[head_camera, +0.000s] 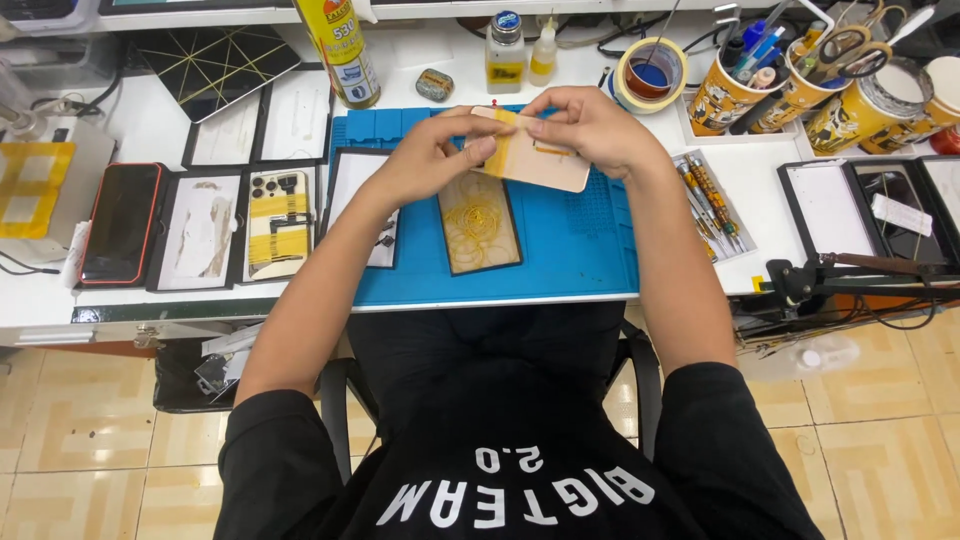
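Just above the middle of the frame, both hands pinch a pale phone back panel (535, 155) over the blue work mat (580, 250). The left hand (435, 155) grips its left end at a yellow tape strip (503, 140); the right hand (590, 128) clamps the top edge. Below lies an opened phone (478, 222) with gold coil showing

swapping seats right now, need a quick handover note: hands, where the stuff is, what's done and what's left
Left hand and right hand: both pinch a beige phone back panel above the blue mat.
A yellow tape strip lies across the panel's left end, under the fingertips.
An open phone with yellow tape inside lies on the mat below the hands.
Done: strip partly on.
Left: panel not yet on a phone.
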